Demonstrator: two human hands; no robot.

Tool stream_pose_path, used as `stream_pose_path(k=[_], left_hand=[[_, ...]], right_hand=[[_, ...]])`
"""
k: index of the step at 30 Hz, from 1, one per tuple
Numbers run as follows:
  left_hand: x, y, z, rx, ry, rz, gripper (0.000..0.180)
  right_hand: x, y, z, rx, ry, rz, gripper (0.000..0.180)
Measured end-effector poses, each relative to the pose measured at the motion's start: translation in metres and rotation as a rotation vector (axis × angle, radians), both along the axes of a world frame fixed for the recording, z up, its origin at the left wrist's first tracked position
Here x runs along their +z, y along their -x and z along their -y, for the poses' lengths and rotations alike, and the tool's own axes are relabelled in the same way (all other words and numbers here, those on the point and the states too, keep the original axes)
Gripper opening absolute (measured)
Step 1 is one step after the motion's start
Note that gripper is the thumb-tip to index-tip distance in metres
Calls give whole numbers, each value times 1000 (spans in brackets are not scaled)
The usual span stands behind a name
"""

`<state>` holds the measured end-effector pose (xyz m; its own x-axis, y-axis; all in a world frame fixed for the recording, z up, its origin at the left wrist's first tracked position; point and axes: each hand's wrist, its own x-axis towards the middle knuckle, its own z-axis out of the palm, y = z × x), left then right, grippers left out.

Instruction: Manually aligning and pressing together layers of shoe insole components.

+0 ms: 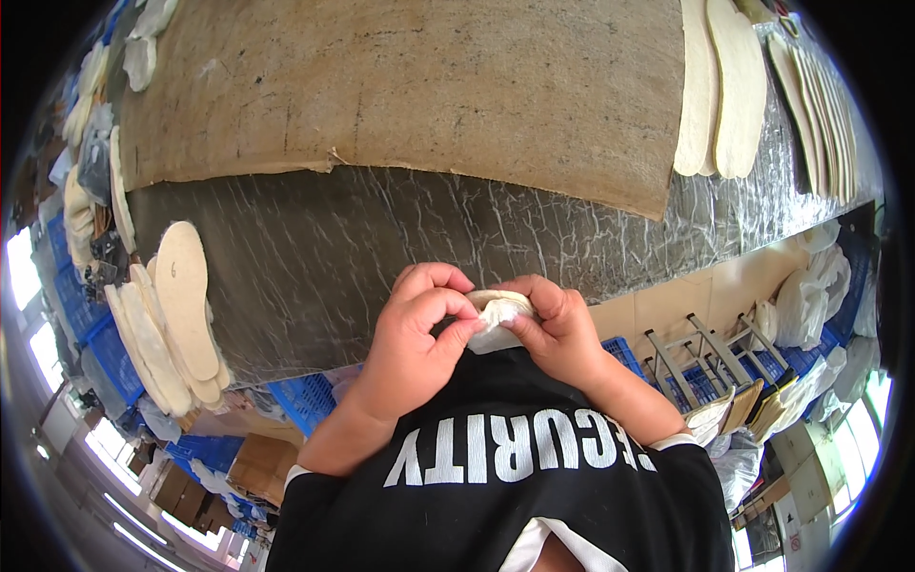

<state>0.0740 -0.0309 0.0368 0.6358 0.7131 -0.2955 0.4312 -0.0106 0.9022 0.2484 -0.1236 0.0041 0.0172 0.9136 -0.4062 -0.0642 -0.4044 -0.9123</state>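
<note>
Close to my body, over the table's near edge, both my hands pinch a cream insole [508, 296] with crumpled, thin white film [498, 324] on its near side. My left hand [419, 329] closes thumb and fingertips on the left edge of this bundle. My right hand [558, 329] grips the right end, index finger on top and thumb below. Only a short, curved part of the insole shows; its underside and exact shape are hidden.
A worn brown board [410, 91] covers the far side of the dark, plastic-wrapped table [315, 257]. Insoles lie in a stack [181, 305] at left, a pair [720, 86] at far right, and a row [815, 119] beyond. A metal ladder [701, 357] and blue crates [303, 405] stand below.
</note>
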Motion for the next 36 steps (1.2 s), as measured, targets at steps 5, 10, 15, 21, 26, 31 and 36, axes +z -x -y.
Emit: stream_pose_path(k=[5,10,15,21,26,31,36], left_hand=[[-1,-4,3,22,-48,92,14],[2,1,8,143,-198,171,14],[-1,-8,12,60,-334,118,20],[-1,-15,24,25,-314,91,20],[1,-14,31,-167,-304,247,20],[1,-13,39,87,-212,213,12],[3,-12,29,175,31,51,6]], right_hand=[[-17,-1,11,-79,-14,-203,20],[-28,-5,23,-161,30,-542,17],[-35,-3,29,-227,27,-651,19],[-35,-2,26,-290,3,-861,20],[-34,-6,23,-422,68,-964,22],[-39,-4,25,-453,32,-1035,22],[-37,-3,26,-453,21,-1018,23]])
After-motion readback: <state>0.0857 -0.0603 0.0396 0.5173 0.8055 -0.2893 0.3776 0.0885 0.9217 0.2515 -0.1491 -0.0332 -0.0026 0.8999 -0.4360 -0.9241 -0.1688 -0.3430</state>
